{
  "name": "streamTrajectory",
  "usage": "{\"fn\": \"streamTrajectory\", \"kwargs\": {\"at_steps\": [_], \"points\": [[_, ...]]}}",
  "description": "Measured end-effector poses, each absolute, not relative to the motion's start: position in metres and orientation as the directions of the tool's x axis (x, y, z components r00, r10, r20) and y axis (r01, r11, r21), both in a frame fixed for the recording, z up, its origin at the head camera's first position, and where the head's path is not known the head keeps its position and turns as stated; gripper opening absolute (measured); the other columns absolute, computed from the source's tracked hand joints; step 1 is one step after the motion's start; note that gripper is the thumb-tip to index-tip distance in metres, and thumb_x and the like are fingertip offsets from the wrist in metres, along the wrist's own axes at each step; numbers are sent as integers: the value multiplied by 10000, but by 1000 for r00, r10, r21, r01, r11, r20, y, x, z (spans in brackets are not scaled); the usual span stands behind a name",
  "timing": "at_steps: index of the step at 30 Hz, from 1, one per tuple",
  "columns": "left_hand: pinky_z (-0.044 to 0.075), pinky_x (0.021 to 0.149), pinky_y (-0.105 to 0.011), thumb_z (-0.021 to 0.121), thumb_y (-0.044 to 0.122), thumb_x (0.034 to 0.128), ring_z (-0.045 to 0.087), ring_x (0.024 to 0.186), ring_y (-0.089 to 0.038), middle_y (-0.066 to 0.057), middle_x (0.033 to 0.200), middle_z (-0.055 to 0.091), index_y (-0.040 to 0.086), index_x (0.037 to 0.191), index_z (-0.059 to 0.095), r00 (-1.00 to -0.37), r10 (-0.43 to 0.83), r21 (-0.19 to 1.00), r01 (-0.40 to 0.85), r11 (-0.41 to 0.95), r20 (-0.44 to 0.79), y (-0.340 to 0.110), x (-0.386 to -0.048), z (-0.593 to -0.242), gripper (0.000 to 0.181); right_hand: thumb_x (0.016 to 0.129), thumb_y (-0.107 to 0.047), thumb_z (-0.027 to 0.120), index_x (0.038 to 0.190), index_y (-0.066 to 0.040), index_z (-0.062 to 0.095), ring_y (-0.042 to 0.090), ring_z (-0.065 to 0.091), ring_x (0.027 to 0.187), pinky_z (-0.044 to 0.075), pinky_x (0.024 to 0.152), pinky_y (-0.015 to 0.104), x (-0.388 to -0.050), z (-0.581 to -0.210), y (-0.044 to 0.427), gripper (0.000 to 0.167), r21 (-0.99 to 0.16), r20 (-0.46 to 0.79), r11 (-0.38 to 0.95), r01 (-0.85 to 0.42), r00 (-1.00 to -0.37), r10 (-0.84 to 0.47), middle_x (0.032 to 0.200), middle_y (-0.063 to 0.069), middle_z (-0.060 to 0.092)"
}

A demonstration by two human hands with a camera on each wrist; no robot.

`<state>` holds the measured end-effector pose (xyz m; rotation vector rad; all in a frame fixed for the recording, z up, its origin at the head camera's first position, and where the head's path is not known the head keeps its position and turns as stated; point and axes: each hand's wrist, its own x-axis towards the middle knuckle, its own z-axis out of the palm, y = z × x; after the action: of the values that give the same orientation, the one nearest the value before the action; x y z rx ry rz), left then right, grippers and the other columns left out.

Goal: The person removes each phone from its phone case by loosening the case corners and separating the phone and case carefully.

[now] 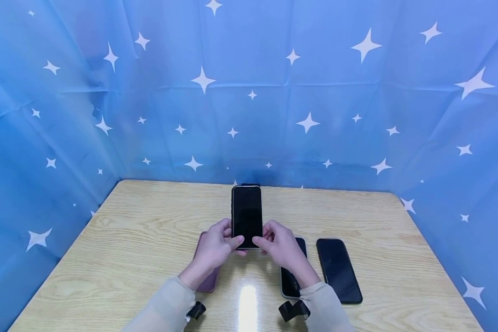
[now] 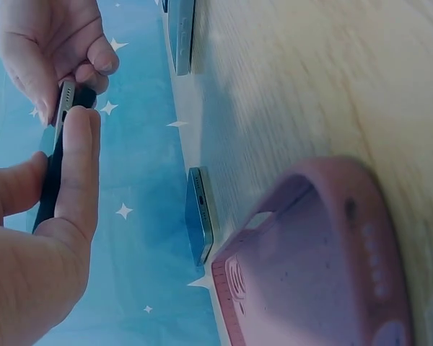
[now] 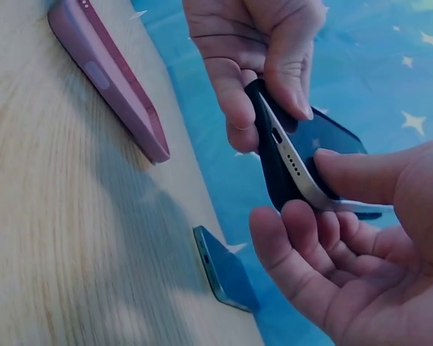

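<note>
Above the middle of the table, a silver-edged phone (image 1: 247, 212) is held upright, its dark screen towards me. My left hand (image 1: 219, 242) grips its lower left, thumb on the front and fingers behind. At the lower right corner, my right hand (image 1: 279, 242) pinches the phone between thumb and fingers. In the right wrist view a black phone case (image 3: 278, 180) covers part of the phone; the bottom edge with its port and speaker holes stands out of the case near my right hand (image 3: 375, 245). The left wrist view shows my left hand (image 2: 50, 252) from the side.
An empty pink phone case (image 2: 296, 267) lies left, partly under my left forearm. Right of centre lie a phone with a pale edge (image 1: 290, 279), partly behind my right wrist, and a dark phone (image 1: 340, 272). Another phone (image 3: 227, 270) lies farther back. A blue star-patterned curtain (image 1: 249, 110) surrounds the table.
</note>
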<state>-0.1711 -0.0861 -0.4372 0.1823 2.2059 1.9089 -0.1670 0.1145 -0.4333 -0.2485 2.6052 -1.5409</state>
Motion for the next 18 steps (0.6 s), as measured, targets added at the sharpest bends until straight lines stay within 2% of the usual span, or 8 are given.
{"fn": "streamTrajectory", "kwargs": {"at_steps": [5,11,18], "points": [[648,744,-426,698,13,966,775,810,-313,-172,1108,747,-13,1190,605,-971,223,992,-57,116,-82,-85,-172,-438,244,983,-187,710,888,-80,527,308,706,680,413,509,271,-168,-432,120,232,-882,-15,461,-99,-971,-237,681,33,638],[647,742,-438,729,15,943,777,817,-274,-151,1084,758,6,1185,618,-976,204,989,-50,135,-78,-84,-171,-436,266,999,-181,692,860,-88,499,325,693,651,381,479,257,-170,-431,124,255,-866,-3,479,-147,-955,-298,650,16,636],[642,736,-497,751,0,921,765,823,-361,-154,1046,755,-13,1147,615,-977,205,993,-45,109,-67,-84,-171,-437,264,992,-170,694,823,-105,533,255,691,644,387,474,250,-169,-430,125,243,-832,15,525,-177,-955,-298,652,-22,640]]}}
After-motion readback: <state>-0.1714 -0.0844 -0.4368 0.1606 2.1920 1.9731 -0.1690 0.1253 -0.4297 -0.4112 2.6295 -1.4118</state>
